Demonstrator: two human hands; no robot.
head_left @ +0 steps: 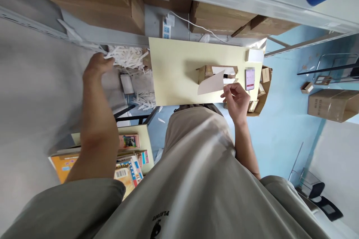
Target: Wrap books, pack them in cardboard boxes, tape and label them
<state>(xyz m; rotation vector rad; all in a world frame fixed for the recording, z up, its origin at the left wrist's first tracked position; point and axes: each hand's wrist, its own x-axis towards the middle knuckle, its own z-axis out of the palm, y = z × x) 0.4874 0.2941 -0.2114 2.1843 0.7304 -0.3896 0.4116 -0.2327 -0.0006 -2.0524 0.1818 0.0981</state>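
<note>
"Paper sheet (pixel 214 85): where?"

"At the right hand (pixel 238 99), stretching left from its fingertips, over the table (pixel 174 71)."

"Grip?"

"Thumb and finger pinched on the sheet's right end. Small carton (pixel 204 74) just beyond the hand and to its left, partly behind the sheet. Phone (pixel 249 79), screen lit, beyond the hand to its right."

"Left hand (pixel 98 66)?"

"Past the table's left edge, beside heaped paper strips (pixel 126 56). Fingers partly hidden; cannot tell if it holds any."
</note>
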